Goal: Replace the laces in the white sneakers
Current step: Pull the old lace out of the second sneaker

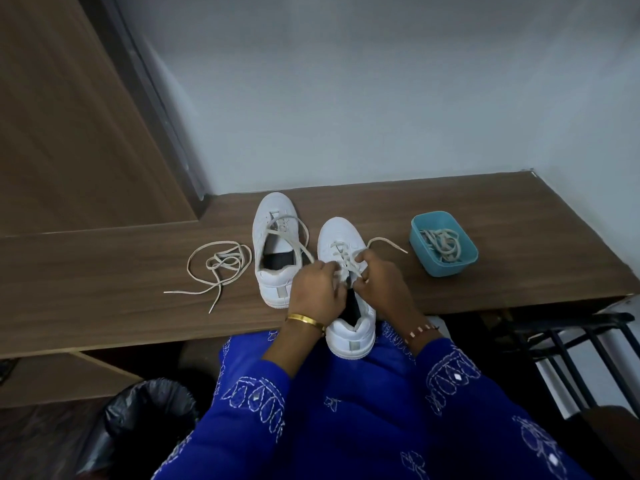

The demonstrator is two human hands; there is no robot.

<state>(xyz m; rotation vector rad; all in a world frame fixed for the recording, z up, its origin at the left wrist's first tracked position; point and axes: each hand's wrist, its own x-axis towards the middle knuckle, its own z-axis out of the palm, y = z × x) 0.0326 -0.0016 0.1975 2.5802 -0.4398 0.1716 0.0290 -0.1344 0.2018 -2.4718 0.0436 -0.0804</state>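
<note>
Two white sneakers stand on the wooden desk (104, 258). The left sneaker (275, 244) has a lace through only its front eyelets, with loose ends trailing back. The right sneaker (346, 292) sits at the desk's front edge, its heel over my lap. Its cream lace (341, 252) crosses the lower eyelets. My left hand (317, 289) and my right hand (379, 275) meet over its tongue, each pinching a part of that lace. One lace end (388, 242) loops out to the right. A loose lace (221, 268) lies coiled left of the shoes.
A teal tub (445, 249) holding more laces sits at the right on the desk. A wall runs behind the desk and a wooden panel rises at the left. A bin with a black bag (149, 414) stands below left, and a dark metal rack (571, 344) below right.
</note>
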